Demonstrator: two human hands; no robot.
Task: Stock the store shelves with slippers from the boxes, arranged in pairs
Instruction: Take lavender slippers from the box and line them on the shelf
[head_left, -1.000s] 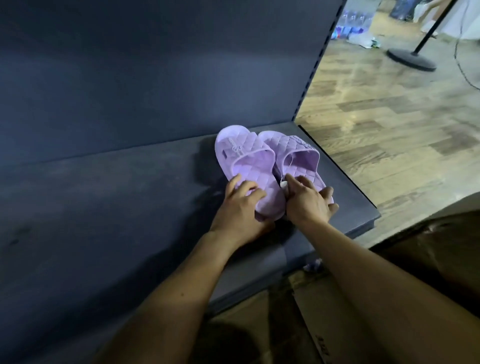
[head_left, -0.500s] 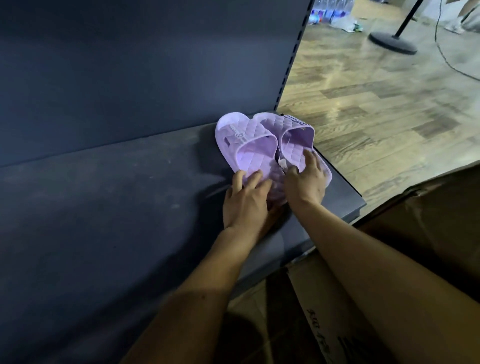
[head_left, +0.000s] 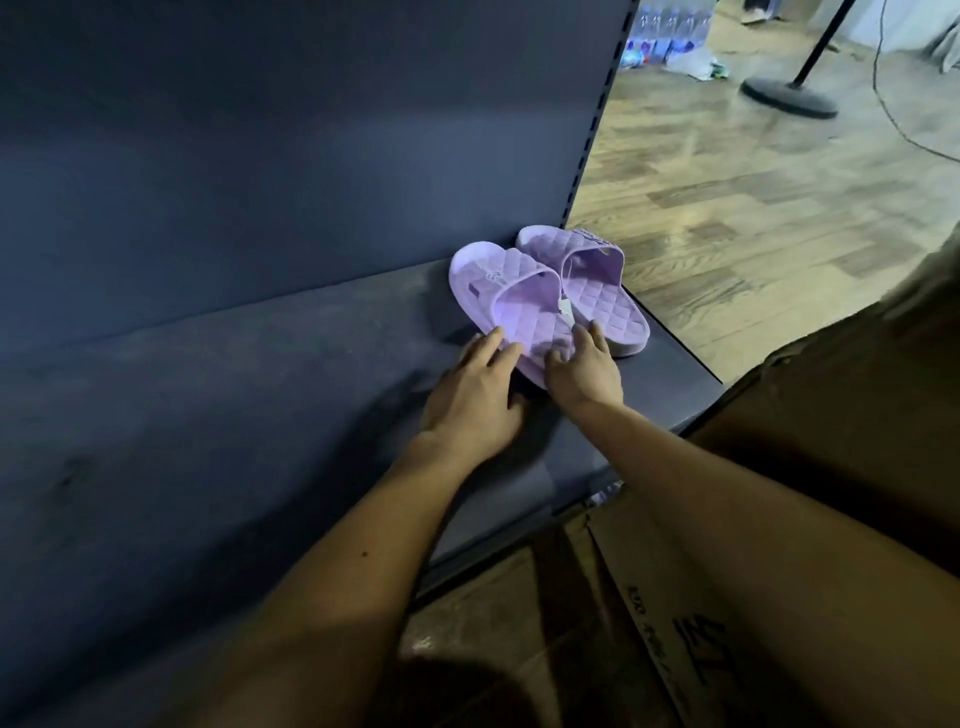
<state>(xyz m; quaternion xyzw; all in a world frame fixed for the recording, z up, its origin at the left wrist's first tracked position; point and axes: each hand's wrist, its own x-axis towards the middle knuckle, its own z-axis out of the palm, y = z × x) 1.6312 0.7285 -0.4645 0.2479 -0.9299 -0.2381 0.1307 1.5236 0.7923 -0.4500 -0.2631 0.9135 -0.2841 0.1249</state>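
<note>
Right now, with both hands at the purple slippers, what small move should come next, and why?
Probably draw the left hand and right hand back toward the cardboard box: the purple slippers already lie paired, side by side, on the shelf.

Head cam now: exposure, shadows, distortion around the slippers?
Head view: shelf dim, yet the lilac slippers show their quilting clearly; left hand and right hand throw a soft shadow on the shelf to their left; wooden floor brighter, with sheen; slotted upright bows from the wide lens; near forearms look soft.
</note>
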